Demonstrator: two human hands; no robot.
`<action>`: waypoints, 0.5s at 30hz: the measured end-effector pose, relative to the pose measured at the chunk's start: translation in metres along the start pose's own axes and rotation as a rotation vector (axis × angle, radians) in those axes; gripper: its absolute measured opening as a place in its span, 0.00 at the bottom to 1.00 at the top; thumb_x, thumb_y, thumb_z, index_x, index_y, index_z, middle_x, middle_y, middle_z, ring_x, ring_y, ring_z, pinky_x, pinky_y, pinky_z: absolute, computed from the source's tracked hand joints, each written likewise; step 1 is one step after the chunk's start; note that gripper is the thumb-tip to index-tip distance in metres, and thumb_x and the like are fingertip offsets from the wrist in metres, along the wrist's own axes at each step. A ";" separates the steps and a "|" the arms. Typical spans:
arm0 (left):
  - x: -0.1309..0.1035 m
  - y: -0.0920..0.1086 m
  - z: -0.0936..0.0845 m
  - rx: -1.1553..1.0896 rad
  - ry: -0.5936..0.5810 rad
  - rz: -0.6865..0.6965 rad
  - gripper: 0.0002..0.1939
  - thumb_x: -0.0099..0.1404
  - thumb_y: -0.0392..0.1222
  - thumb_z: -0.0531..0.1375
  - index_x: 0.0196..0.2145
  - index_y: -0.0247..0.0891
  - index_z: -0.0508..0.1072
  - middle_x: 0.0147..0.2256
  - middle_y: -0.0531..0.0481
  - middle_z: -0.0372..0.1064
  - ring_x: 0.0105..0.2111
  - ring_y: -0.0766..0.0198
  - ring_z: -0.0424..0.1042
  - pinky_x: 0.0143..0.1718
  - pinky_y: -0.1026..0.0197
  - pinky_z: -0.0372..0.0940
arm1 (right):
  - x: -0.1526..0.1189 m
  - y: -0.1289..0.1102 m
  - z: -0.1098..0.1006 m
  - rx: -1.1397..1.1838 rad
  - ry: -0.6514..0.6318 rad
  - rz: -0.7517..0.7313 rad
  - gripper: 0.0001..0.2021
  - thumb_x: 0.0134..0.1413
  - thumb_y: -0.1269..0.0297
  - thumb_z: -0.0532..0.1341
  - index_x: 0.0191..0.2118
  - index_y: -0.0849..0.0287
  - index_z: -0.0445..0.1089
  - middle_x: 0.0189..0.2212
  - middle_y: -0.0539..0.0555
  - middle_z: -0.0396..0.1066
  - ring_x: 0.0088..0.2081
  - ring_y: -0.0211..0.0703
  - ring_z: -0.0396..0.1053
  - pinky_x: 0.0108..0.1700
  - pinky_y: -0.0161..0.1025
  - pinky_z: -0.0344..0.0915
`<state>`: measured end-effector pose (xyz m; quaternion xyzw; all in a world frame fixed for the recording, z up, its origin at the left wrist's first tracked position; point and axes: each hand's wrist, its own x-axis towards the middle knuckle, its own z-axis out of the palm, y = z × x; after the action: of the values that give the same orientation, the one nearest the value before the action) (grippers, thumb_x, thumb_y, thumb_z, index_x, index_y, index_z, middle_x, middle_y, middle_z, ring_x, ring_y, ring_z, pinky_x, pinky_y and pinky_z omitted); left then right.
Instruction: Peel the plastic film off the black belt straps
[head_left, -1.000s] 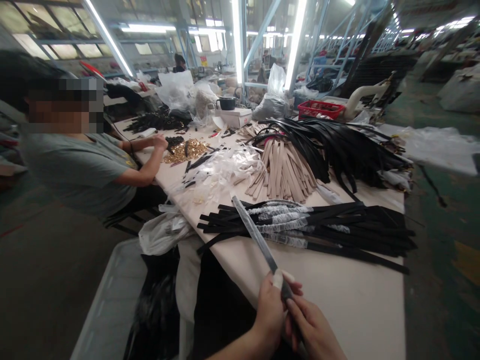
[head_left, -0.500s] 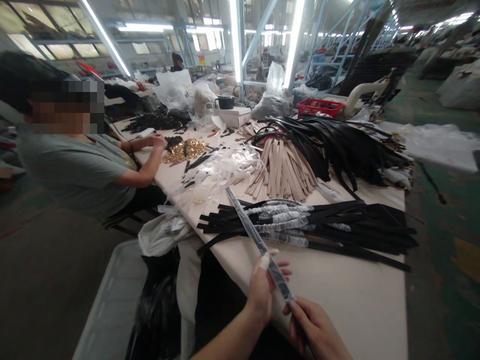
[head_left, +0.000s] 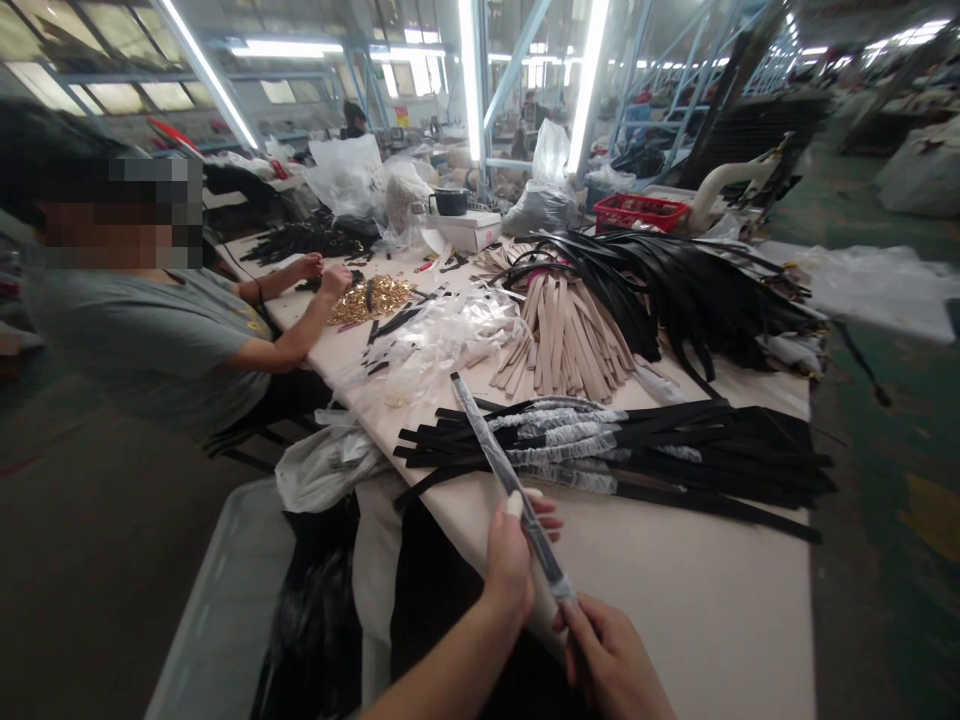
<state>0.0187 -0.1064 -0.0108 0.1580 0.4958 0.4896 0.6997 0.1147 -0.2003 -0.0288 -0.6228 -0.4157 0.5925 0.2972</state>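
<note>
My left hand (head_left: 512, 550) and right hand (head_left: 607, 645) grip a plastic-sleeved black strap (head_left: 491, 450) slanting above the worktop (head_left: 697, 600), spaced along it, likely to keep it straight and the sleeve controlled.

Black strap (head_left: 501, 462), tilted (clear film around it).

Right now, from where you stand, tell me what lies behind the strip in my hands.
Behind the strip are black straps, some partly covered by clear plastic, and pale tabletop. Whatever the strip directly covers cannot be seen.
</note>
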 end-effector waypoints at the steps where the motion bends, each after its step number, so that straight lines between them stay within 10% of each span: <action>1: -0.007 -0.009 -0.001 0.016 0.011 -0.020 0.20 0.62 0.55 0.59 0.42 0.35 0.71 0.35 0.42 0.76 0.30 0.57 0.76 0.33 0.57 0.67 | 0.001 -0.001 0.000 -0.004 0.015 -0.026 0.31 0.62 0.34 0.46 0.32 0.60 0.69 0.15 0.49 0.66 0.15 0.36 0.60 0.18 0.31 0.53; 5: -0.031 -0.037 -0.014 -0.003 -0.042 -0.168 0.19 0.62 0.54 0.59 0.40 0.34 0.72 0.34 0.41 0.77 0.29 0.57 0.75 0.27 0.61 0.64 | 0.002 0.000 -0.005 -0.033 0.042 -0.122 0.30 0.62 0.37 0.49 0.29 0.60 0.69 0.19 0.52 0.69 0.22 0.39 0.66 0.25 0.32 0.60; 11: 0.031 0.040 -0.012 -0.110 -0.040 -0.029 0.20 0.63 0.53 0.57 0.43 0.33 0.72 0.38 0.39 0.77 0.32 0.56 0.77 0.35 0.57 0.68 | 0.002 0.016 -0.008 0.044 -0.047 -0.006 0.30 0.62 0.36 0.47 0.36 0.60 0.69 0.14 0.47 0.65 0.14 0.34 0.57 0.17 0.30 0.50; 15: 0.018 0.016 -0.011 0.075 -0.045 0.019 0.16 0.62 0.51 0.60 0.41 0.34 0.72 0.36 0.41 0.77 0.32 0.57 0.76 0.34 0.58 0.67 | 0.008 0.011 -0.005 0.057 -0.008 -0.031 0.29 0.62 0.37 0.48 0.33 0.60 0.68 0.14 0.47 0.64 0.14 0.34 0.58 0.17 0.30 0.51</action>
<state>0.0015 -0.0864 -0.0142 0.1996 0.4964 0.4735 0.6997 0.1215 -0.1983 -0.0414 -0.6052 -0.4096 0.6017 0.3224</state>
